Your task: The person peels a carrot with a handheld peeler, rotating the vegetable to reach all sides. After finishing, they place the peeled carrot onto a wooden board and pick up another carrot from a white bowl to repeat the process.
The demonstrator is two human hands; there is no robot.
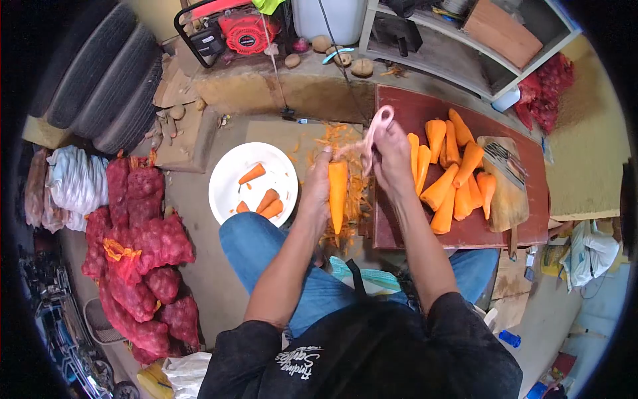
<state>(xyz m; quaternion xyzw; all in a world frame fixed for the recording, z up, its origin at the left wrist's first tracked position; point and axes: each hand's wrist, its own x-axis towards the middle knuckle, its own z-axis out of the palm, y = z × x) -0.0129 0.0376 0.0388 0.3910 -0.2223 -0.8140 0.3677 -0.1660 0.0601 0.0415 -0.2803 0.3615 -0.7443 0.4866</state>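
My left hand (318, 185) is closed around a peeled orange carrot (337, 191), whose narrow end points down toward my lap. In my right hand (393, 158) is a pink peeler (369, 138) with a looped handle, raised just right of the carrot's thick end. Orange peelings (356, 199) lie on the floor beneath both hands. Left of my knee, a white basin (216, 189) contains a few carrot pieces (252, 173). Several peeled carrots (440, 188) are piled on a dark red low table (397, 229) to the right.
A wooden cutting board (510, 211) bearing a knife lies beside the carrot pile. Red mesh sacks of onions (158, 241) fill the left floor, near stacked tires (109, 80). A red engine (249, 33) and a shelf unit (438, 50) stand at the back.
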